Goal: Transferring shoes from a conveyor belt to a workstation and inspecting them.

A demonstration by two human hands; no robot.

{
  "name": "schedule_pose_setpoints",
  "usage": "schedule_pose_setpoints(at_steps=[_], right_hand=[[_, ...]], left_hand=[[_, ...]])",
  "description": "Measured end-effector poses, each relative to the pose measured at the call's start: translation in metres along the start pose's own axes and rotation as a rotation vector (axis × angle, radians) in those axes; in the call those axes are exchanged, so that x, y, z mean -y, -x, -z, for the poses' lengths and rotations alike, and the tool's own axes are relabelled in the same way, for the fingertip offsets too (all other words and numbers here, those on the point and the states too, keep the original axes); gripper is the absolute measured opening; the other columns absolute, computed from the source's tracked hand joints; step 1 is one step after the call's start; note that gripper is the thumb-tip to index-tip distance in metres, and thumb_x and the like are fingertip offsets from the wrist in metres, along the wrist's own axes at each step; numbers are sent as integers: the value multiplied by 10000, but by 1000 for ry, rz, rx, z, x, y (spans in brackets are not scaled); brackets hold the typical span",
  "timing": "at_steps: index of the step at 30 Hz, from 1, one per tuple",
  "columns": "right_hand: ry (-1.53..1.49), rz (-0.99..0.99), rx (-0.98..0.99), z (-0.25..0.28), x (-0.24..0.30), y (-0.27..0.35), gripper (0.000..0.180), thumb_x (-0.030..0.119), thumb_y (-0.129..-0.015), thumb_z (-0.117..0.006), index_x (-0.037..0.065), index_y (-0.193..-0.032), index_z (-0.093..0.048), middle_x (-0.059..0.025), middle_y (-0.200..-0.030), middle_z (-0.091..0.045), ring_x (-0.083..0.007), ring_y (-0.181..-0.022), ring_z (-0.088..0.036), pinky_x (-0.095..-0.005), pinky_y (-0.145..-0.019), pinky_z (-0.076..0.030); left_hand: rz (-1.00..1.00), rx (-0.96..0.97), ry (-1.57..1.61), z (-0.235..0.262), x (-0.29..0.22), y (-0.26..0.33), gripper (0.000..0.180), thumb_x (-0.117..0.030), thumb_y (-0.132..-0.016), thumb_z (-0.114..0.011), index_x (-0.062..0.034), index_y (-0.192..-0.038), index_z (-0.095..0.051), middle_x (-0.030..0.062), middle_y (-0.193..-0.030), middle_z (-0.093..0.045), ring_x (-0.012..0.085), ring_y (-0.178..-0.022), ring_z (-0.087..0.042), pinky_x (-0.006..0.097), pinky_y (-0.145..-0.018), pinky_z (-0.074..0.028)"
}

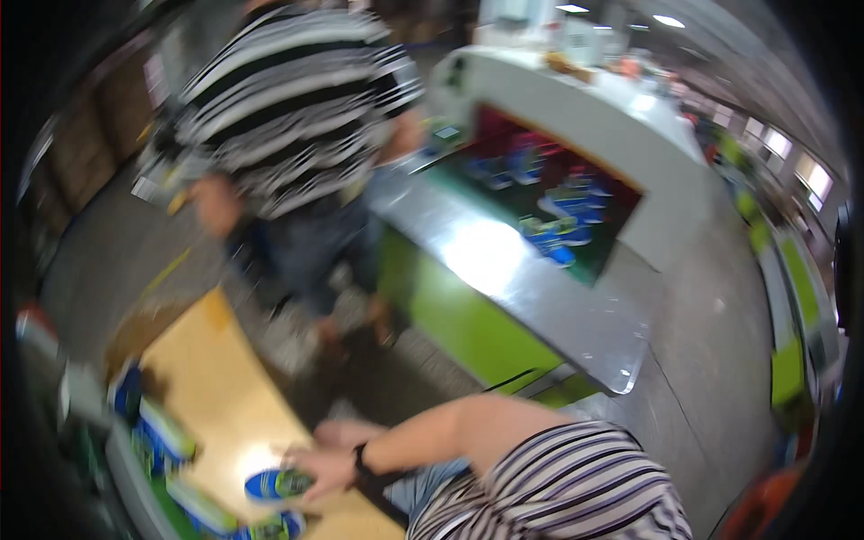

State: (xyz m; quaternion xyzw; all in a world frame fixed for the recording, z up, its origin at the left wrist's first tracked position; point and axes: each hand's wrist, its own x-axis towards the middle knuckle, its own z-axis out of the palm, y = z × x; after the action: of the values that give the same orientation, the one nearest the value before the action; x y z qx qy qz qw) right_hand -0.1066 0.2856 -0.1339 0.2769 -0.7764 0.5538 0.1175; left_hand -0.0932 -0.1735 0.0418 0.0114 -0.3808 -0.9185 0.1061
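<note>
Grey floor, ceiling lights — blurred factory hall

It was a shoe factory floor. A long conveyor line with green side panels and a steel edge carried blue shoes out of a white tunnel housing. Ceiling strip lights hung overhead, and more blue shoe parts lay beside a wooden bench.

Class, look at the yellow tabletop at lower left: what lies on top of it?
On the yellow tabletop lie blue-and-green shoe insoles; a hand grips one insole. The blur hides finer detail, and that hand covers part of the table.
</note>
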Motion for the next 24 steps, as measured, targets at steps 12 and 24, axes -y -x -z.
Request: schedule_pose_setpoints(at_steps=[12, 24], right_hand=[[296, -248, 162, 41, 18, 53, 1032, 458, -679, -859, 16, -1463, -354, -209, -1515, -307, -440, -1442, -225, -558, -1187, -196], [91, -111, 267, 46, 43, 2, 1022, 426, -701, -845, 97, -1512, -315, -195, -1518, -333, -420, -1444, -254, -533, -1199, -190]], left_hand=[[434, -237, -360, -55, 79, 190, 500, -319, -1020, -492, -76, -1453, -429, 128, -1510, -439, 280, -1244, -553, 412, -1020, -469], [410, -469, -586, -84, 107, 191, 417, -290, -1017, -496, -89, -1383, -507, 122, -1377, -556, 288, -1182, -573, 412, -978, -463]])
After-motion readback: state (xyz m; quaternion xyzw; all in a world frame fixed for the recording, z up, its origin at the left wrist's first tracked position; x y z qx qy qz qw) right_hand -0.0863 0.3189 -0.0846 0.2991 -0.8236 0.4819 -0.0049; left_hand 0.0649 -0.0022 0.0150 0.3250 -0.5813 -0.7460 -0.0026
